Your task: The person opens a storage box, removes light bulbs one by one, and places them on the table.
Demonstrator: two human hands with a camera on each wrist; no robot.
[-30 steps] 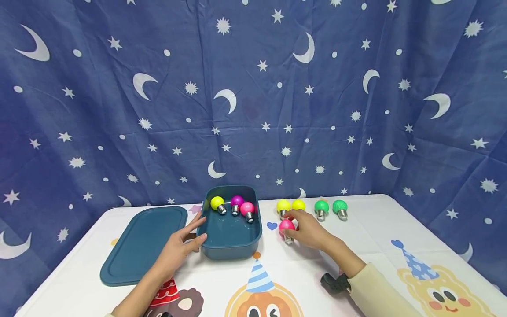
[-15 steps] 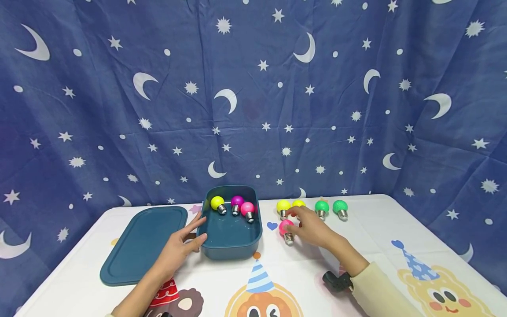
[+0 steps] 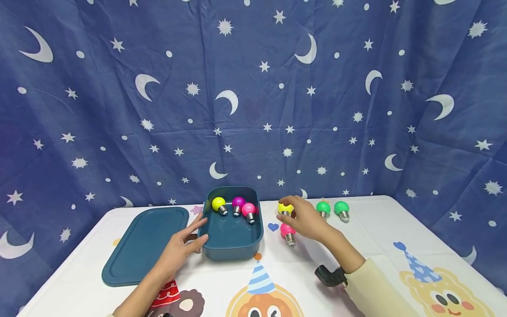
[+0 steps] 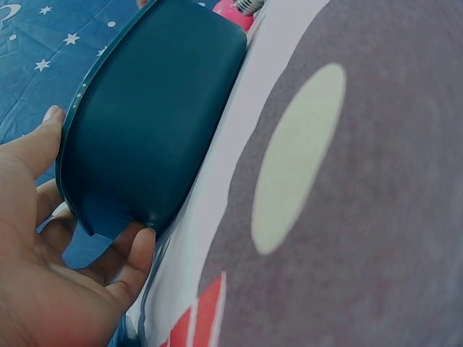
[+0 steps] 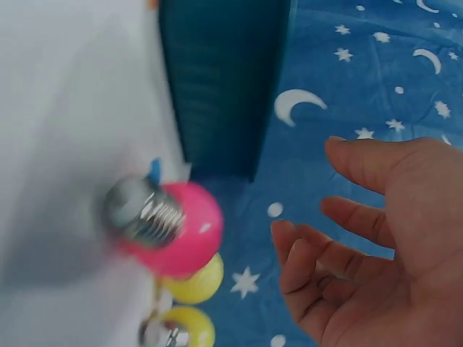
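My left hand (image 3: 180,253) rests at the left end of a dark teal box (image 3: 231,252), its fingers spread and touching the outer wall and rim; the left wrist view shows the fingertips (image 4: 141,242) against the box's corner. Inside lie a yellow bulb (image 3: 218,204), a purple bulb (image 3: 238,202) and a pink bulb (image 3: 249,209). My right hand (image 3: 306,219) hovers just above another pink bulb (image 3: 288,231) on the table, fingers loosely bent and holding nothing. Behind it a yellow bulb (image 3: 284,208) is partly covered. The right wrist view also shows a second yellow bulb (image 5: 197,327).
A teal lid (image 3: 146,244) lies flat to the left of the box. Two green bulbs, one nearer the hand (image 3: 323,208) and one farther right (image 3: 342,208), rest near the table's back edge. A blue curtain (image 3: 253,110) with moons and stars hangs behind.
My right hand has come away from the pink bulb and risen slightly, now hiding one yellow bulb in the head view. The pink bulb stays on the table. My left hand keeps its place.
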